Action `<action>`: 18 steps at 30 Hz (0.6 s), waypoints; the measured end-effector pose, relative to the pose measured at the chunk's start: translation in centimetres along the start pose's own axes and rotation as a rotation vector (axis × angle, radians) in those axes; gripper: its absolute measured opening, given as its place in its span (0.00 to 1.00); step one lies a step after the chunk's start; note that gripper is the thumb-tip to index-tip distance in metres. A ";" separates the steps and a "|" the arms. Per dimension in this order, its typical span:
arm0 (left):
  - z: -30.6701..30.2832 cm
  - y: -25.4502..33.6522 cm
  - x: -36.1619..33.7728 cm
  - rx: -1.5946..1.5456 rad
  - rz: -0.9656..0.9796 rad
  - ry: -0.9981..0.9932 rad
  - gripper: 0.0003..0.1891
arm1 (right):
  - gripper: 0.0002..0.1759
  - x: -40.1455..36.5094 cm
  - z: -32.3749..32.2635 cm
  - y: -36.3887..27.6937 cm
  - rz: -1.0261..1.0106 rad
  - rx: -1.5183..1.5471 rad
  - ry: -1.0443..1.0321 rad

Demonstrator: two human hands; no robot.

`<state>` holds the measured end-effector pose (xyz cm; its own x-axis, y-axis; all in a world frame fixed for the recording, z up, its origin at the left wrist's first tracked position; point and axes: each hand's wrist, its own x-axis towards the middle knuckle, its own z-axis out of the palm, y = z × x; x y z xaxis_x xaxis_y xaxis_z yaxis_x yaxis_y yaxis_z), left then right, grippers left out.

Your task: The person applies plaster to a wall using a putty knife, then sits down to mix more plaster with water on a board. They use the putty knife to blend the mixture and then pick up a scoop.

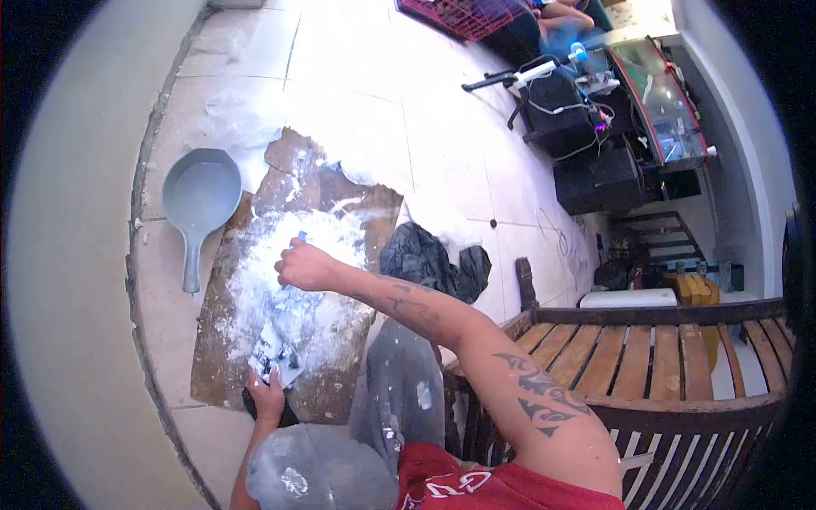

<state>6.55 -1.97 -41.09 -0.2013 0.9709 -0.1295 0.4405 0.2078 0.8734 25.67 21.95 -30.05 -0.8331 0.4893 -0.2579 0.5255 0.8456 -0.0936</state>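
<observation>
My right hand (308,265) is closed over the white powder (331,246), with a small blue piece (303,235) sticking out past its fingers. The rest of what it grips is hidden. Lower down, my left hand (268,398) holds a flat, white-smeared piece (276,350) with dark patches by its near end, the thumb on top. Its exact kind I cannot make out. Both hands are above a worn brown board (223,361) with a ragged far edge, thickly covered with powder in the middle. A grey dipper (202,191) lies left of the board, its handle toward me.
Crumpled black plastic (418,259) lies right of the board. A wooden slatted bench (629,361) stands close on my right. The wall (76,255) runs along the left. Farther off are a white stand (531,76), a glass tank (663,102) and part of another person (565,15).
</observation>
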 end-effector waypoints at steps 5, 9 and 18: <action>-0.5 2.7 2.1 -0.115 -0.002 -0.039 0.20 | 0.09 -3.3 -1.1 1.5 0.131 0.081 0.058; -1.3 8.3 7.2 -0.116 -0.072 -0.123 0.20 | 0.14 -5.5 -0.6 1.2 0.288 0.264 0.133; 0.6 14.2 13.9 -0.063 0.069 -0.355 0.25 | 0.17 -5.4 1.1 0.5 0.421 0.296 0.020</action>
<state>10.55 14.53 -30.73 0.1477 0.9654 -0.2148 0.3857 0.1438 0.9113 30.58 19.47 -29.81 -0.5407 0.7806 -0.3135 0.8398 0.4794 -0.2549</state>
